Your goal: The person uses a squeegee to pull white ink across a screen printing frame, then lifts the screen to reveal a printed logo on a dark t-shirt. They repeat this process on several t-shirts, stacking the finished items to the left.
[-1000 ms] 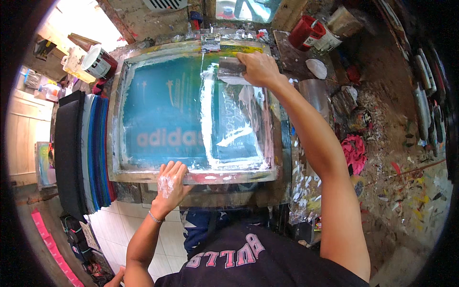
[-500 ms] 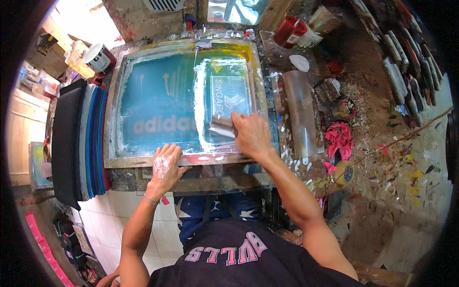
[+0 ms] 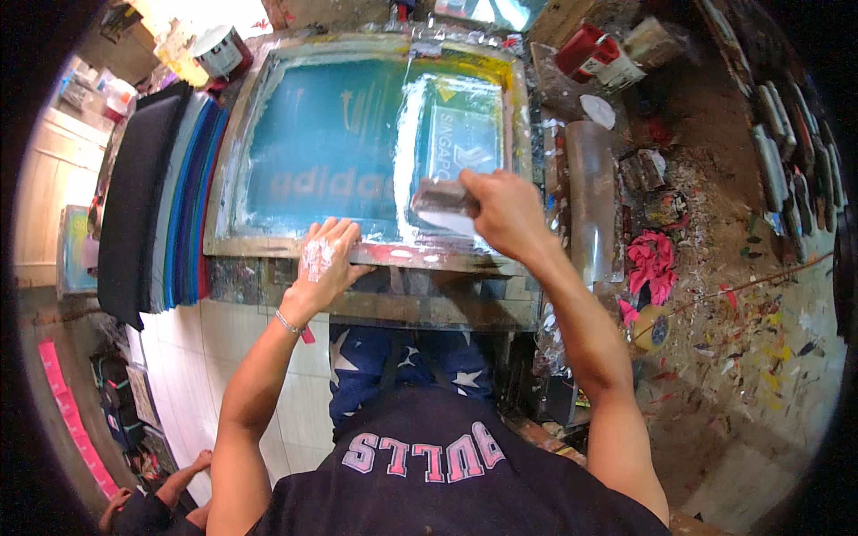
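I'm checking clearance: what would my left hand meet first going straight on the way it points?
Likely the teal screen-printing mesh, just beyond the wooden frame rail under your left hand; depth is unclear.

Lit hardest at the upper left by white glare [image 3: 201, 13], bleached of all detail. Set at the top edge with a bluish pane [image 3: 492, 11], only partly in view, near brown boards [image 3: 335, 12]. Closed along the far left by pale wood panelling [image 3: 55, 179]. Floored at the lower left in pale tiles [image 3: 174, 357] with thin joints, reaching up to a dark, worn table [image 3: 237, 281]. Spread on the right with a grimy brown surface [image 3: 724, 330], hard to tell as floor or wall, speckled with yellow, red and white paint flecks [image 3: 776, 380]. Dimmer toward the lower right.
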`<state>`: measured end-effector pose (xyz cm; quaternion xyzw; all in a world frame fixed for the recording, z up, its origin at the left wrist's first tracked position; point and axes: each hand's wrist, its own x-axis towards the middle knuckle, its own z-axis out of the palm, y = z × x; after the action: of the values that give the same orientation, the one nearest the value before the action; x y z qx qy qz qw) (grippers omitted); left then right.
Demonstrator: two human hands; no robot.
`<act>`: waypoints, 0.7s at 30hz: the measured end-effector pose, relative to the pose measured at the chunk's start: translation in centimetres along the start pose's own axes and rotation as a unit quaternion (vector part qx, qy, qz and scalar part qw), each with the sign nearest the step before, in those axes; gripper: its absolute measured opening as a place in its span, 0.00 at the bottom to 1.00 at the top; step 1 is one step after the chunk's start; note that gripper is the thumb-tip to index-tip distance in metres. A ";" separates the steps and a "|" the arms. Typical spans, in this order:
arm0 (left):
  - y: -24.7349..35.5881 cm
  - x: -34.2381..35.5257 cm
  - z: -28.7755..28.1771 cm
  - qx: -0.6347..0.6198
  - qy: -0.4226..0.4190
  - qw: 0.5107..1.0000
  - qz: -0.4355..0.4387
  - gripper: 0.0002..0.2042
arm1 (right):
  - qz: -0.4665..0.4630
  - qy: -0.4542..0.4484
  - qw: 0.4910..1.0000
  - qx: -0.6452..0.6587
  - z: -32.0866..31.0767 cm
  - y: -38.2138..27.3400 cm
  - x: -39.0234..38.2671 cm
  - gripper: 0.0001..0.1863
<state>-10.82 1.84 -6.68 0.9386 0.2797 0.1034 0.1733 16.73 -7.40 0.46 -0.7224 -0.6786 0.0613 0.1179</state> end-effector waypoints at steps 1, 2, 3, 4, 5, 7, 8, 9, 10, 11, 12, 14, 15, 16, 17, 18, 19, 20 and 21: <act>0.0 -0.1 0.0 0.002 0.003 1.000 -0.001 0.24 | -0.002 0.015 1.000 0.011 0.0 0.0 0.0 0.10; 0.1 -0.1 0.1 -0.007 -0.005 1.000 -0.013 0.23 | 0.015 0.063 0.998 0.006 0.1 0.1 -0.1 0.11; 0.1 -0.2 0.2 -0.011 -0.008 1.000 -0.015 0.23 | 0.024 0.022 0.999 0.008 0.0 0.2 -0.1 0.11; 0.0 -0.1 0.2 -0.013 -0.006 1.000 -0.014 0.23 | 0.019 0.005 1.000 0.005 0.0 0.4 0.0 0.12; 0.0 -0.2 0.2 -0.015 -0.001 1.000 -0.013 0.23 | 0.029 -0.015 0.999 -0.007 -0.1 0.5 0.0 0.12; 0.0 -0.2 0.3 -0.016 0.000 1.000 -0.013 0.23 | 0.032 -0.054 0.998 -0.008 -0.5 0.6 0.0 0.12; -0.1 -0.1 0.3 -0.015 0.006 1.000 -0.006 0.23 | 0.031 -0.030 0.999 -0.001 -0.7 0.5 -0.1 0.12; -0.1 -0.1 0.3 -0.016 0.002 1.000 -0.011 0.23 | 0.023 -0.016 1.000 0.012 -0.9 0.3 -0.4 0.11; -0.1 -0.1 0.3 -0.017 -0.003 1.000 -0.017 0.23 | 0.026 0.013 0.999 0.016 -1.0 0.1 -0.9 0.11; 0.0 -0.1 0.3 -0.017 -0.008 1.000 -0.020 0.23 | 0.012 0.012 0.999 0.030 -1.0 -0.2 -1.4 0.12; 0.0 -0.1 0.3 -0.015 -0.013 1.000 -0.019 0.23 | 0.025 -0.036 0.999 0.019 -0.8 -0.5 -2.1 0.12; 0.1 -0.1 0.2 -0.008 -0.013 1.000 -0.023 0.23 | -0.009 -0.066 0.998 -0.013 0.5 -1.1 -3.3 0.13; 0.2 0.0 0.3 -0.014 0.029 0.999 -0.001 0.24 | -0.015 -0.029 0.999 -0.013 1.4 -1.1 -3.9 0.12; 0.2 -0.1 0.3 -0.023 0.032 0.999 -0.004 0.24 | -0.037 0.045 0.998 -0.035 2.4 -0.6 -3.7 0.10; 0.3 0.0 0.3 -0.027 0.025 0.999 -0.008 0.24 | -0.050 0.081 0.994 -0.051 3.4 0.1 -3.3 0.08; 0.3 0.0 0.2 -0.028 0.015 0.999 -0.013 0.24 | -0.060 0.125 0.988 -0.068 4.3 1.0 -2.4 0.06; 0.3 0.0 0.2 -0.022 0.014 1.000 -0.014 0.23 | -0.045 0.146 0.986 -0.073 5.1 2.1 -0.8 0.10; 0.3 0.1 0.1 -0.028 0.013 0.999 -0.011 0.23 | -0.058 0.156 0.982 -0.085 5.5 3.6 1.1 0.10; 0.4 0.1 0.0 -0.029 0.007 0.999 -0.012 0.24 | -0.063 0.171 0.978 -0.096 5.7 4.8 3.3 0.10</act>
<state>-10.57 1.63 -6.51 0.9289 0.2892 0.1160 0.2000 20.15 -3.85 -6.04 -0.6859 -0.6953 -0.1365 0.1658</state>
